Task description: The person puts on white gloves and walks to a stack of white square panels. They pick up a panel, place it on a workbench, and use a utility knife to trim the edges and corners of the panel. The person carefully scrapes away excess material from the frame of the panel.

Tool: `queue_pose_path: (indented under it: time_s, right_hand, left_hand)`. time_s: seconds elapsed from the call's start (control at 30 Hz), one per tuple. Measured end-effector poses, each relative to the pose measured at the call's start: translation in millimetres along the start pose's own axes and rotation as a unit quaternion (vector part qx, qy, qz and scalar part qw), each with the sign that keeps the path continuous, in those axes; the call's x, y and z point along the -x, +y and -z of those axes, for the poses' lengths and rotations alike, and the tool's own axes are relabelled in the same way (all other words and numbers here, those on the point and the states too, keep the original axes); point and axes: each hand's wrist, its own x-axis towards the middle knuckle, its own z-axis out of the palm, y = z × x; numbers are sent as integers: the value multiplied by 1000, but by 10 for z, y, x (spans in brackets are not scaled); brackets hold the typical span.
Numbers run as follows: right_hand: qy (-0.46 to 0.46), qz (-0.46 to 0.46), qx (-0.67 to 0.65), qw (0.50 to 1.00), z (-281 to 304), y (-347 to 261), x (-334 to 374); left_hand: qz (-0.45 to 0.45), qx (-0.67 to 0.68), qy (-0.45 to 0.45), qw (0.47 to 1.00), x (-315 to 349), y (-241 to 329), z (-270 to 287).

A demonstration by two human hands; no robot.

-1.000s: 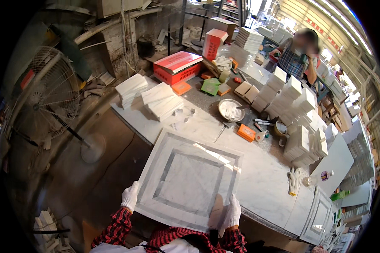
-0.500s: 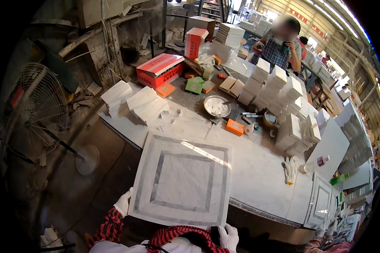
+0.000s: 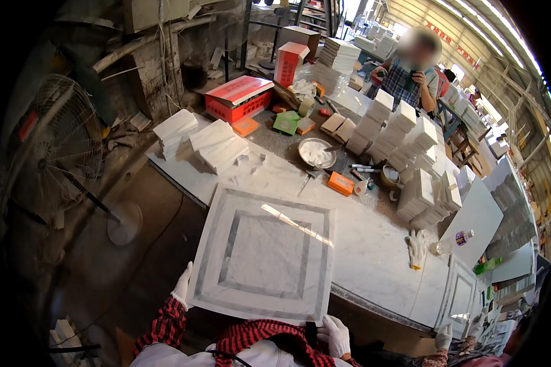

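A square, polished white marble panel point(image 3: 263, 260) with grey inlaid bands lies across the table's near edge, its near part jutting toward me. My left hand point(image 3: 182, 285), in a white glove, grips the panel's left edge near the front corner, its far fingers hidden underneath. At the near right corner, my gloved right hand point(image 3: 335, 336) is closed on the panel's edge, its fingertips partly hidden. A strip of light reflects off the panel's upper right part. Beyond its far edge stand leaning stacks of white tiles point(image 3: 217, 147).
A metal bowl of white paste point(image 3: 316, 153), an orange box point(image 3: 340, 183) and several tile stacks point(image 3: 416, 194) stand farther back. White gloves point(image 3: 416, 249) lie right of the panel. A fan point(image 3: 67, 144) stands at left. One person point(image 3: 404, 79) is across the table; another's gloved hand point(image 3: 444, 336) is lower right.
The panel and both my hands sit slightly farther from me in the picture, with the hands still at its edges. The view has shifted a little. A co-worker's gloved hand shows more clearly at lower right.
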Motion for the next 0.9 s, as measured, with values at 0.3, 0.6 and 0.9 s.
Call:
queue_pose_path:
  time_s: [0.3,0.6,0.9]
  right_hand:
    - [-1,-7,15,1000,65,-31,-70]
    - [-9,6,5,1000,37,-19,-41]
    - [-74,-93,-118,986,29,78,-211]
  left_hand:
    - [-26,8,15,1000,-342,-146,625]
    - [-1,-113,-23,993,-461,-191,980]
    - [-181,-437,-44,880,-551,-198,996]
